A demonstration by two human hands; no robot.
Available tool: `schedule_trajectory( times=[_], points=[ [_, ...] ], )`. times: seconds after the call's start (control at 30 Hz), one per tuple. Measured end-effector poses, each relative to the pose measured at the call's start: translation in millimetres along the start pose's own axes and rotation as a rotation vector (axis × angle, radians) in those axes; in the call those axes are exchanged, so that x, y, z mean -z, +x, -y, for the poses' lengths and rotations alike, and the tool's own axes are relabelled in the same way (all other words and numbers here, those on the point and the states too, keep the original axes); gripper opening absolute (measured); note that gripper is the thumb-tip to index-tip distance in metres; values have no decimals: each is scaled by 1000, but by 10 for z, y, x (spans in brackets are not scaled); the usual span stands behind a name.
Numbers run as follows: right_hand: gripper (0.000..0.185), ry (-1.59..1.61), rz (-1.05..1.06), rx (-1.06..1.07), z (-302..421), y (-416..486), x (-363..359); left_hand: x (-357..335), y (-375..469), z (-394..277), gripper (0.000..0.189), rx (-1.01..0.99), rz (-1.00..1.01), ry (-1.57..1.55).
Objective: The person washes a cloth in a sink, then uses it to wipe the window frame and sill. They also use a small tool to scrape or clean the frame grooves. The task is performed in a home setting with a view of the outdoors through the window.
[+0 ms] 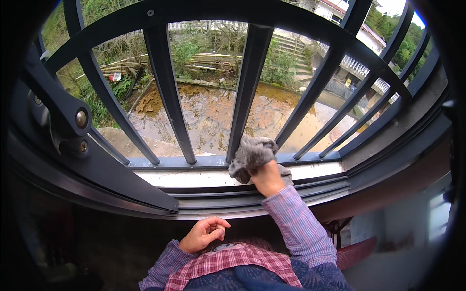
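Note:
My right hand [267, 177] grips a crumpled grey cloth [255, 152] at the bottom of a dark metal window grille. The cloth presses against the foot of one upright bar [251, 87] and drapes over the white sill strip [204, 178]. Most of my right fingers are hidden by the fabric. Lower down, on the near side of the window track [222, 204], my left hand [205, 232] is held in front of my body. Its fingers are curled in towards the thumb, and nothing shows in them.
A sliding window sash [120, 174] with a dark handle [60, 98] stands at the left. The grille's curved crossbar [211, 11] spans the top. Beyond the bars lies a shallow pond [207, 112] with plants behind it. A dark red chair-like object [355, 251] is at lower right.

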State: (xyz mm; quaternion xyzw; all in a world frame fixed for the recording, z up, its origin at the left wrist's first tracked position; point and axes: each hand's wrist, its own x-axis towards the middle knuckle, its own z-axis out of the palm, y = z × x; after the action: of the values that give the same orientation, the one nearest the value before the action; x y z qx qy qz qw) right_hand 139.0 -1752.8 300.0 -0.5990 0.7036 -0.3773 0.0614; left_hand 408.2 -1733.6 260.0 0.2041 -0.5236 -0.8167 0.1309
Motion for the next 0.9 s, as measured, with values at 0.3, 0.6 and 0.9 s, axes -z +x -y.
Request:
schedule_trajectory(
  times=[0.3, 0.6, 0.9],
  points=[
    [49, -211, 176, 103, -27, -242, -266, 108, -97, 125, 19, -12, -77, -54],
    [49, -9, 183, -171, -137, -139, 130, 138, -247, 198, 21, -26, -74, -75],
    [40, -235, 241, 74, 164, -221, -332, 213, -652, 232, 18, -130, -294, -49]
  ],
)
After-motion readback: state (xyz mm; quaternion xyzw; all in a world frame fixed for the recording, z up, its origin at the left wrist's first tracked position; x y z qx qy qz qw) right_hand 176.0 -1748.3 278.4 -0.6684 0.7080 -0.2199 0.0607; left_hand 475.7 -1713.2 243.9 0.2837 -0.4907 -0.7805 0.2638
